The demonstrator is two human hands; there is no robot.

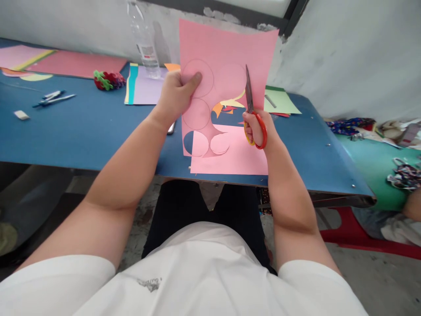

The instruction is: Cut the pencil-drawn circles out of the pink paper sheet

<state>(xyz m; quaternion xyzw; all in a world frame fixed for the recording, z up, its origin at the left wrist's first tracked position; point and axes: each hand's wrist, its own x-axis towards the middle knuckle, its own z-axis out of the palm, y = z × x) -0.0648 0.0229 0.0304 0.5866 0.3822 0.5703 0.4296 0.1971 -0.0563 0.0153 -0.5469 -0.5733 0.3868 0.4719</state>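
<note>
My left hand (177,94) is closed on the left edge of a pink paper sheet (226,52), thumb pressed on a drawn circle, holding it upright above the blue table (82,127). The sheet bears several pencilled circles and has a cut-out gap low in its middle. My right hand (259,129) grips red-and-yellow-handled scissors (250,96), blades pointing up beside the sheet's right part. A second pink sheet (237,160) lies flat on the table under both hands, near the front edge.
A clear plastic bottle (143,41) stands at the back. Coloured paper sheets (144,83) lie behind my hands, more at far left (66,63). A red-green ornament (108,80), a compass (52,98) and an eraser (21,115) lie left. A green table (371,166) with clutter stands right.
</note>
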